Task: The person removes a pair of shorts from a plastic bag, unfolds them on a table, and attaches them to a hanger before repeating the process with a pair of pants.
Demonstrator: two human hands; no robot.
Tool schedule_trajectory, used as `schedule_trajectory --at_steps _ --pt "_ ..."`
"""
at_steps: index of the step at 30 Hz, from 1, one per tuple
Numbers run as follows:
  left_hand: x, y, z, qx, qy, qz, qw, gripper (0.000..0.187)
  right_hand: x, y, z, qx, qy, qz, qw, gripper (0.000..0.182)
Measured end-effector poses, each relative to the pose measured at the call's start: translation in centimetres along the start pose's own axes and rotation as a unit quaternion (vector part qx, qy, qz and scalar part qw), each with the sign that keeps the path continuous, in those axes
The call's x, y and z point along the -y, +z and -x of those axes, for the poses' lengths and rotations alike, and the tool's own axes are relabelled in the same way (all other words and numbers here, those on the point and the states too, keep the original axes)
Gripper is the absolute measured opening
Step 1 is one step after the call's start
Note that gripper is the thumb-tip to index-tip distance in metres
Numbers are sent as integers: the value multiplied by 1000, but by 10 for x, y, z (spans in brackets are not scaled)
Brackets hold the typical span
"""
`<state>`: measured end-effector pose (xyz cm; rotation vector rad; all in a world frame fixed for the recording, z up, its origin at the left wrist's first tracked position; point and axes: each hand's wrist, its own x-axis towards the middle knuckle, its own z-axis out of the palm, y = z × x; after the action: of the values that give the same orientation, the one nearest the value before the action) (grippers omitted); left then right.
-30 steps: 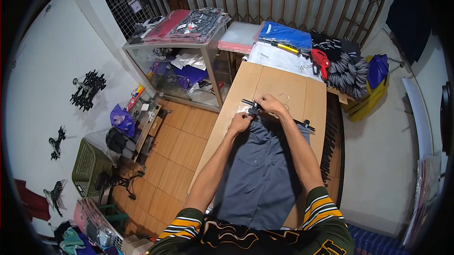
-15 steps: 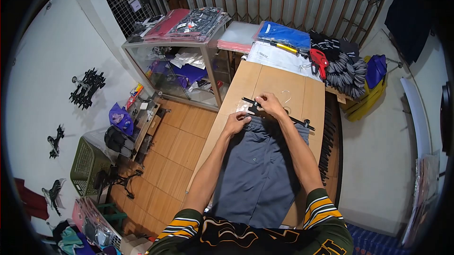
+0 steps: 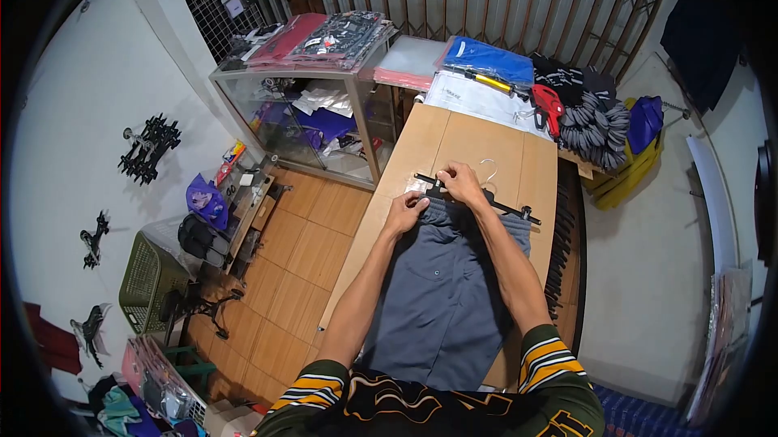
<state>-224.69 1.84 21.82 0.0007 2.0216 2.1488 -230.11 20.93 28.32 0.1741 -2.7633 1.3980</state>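
Here, the right hand point(image 3: 462, 183) has a narrow grip, thumb and fingertips pinched on the black hanger point(image 3: 510, 211) near the clip at its left end. Just below that grip, the left hand point(image 3: 404, 213) pinches the waistband edge of the gray garment point(image 3: 442, 291), which lies spread from both grips toward the wearer's body. The hanger's bar slants away rightward from the right hand's grip, under that wrist, to another clip point(image 3: 527, 213) by the waistband's far corner. Its metal hook point(image 3: 489, 168) points away from the garment, just right of the same grip. Beneath everything is the wooden tabletop point(image 3: 486, 140). Farther beyond the grips lie white papers point(image 3: 466, 97), a yellow tool point(image 3: 491, 82), a blue package point(image 3: 493, 59), a red tool point(image 3: 548, 104) and bundled gray fabric point(image 3: 596, 125). A glass case point(image 3: 296, 129) stands beyond them, leftward.
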Motion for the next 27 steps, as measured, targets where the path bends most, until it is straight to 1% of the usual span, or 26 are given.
schedule_trajectory --at_steps 5,8,11,12,14,17,20,23,24,27 --pt "-6 6 3 -38 -16 -21 999 22 -3 -3 1 6 15 -6 1000 26" --pt "-3 12 0 -79 -23 -54 995 22 -2 -6 2 10 25 -7 1000 26" --pt "21 12 -11 -115 1 -81 990 29 5 -10 5 16 50 -16 999 26" --pt "17 14 -9 -125 -4 -103 987 28 5 -10 6 18 59 -20 998 27" --pt "9 18 -6 -146 -10 -147 978 26 0 -7 4 8 41 -9 999 27" --pt "-2 25 0 -185 -21 -189 964 30 -3 -7 2 -1 30 7 1000 27" --pt "1 27 0 -195 -8 -198 961 31 -7 -4 1 -8 35 11 999 26" --pt "5 29 -2 -206 -22 -207 956 41 -8 -2 0 -13 33 25 999 25" --pt "2 30 1 -208 -17 -216 954 42 -8 -2 0 -15 30 33 999 25" --pt "-2 31 4 -211 -6 -232 950 44 -7 -1 -1 -11 52 31 998 24"
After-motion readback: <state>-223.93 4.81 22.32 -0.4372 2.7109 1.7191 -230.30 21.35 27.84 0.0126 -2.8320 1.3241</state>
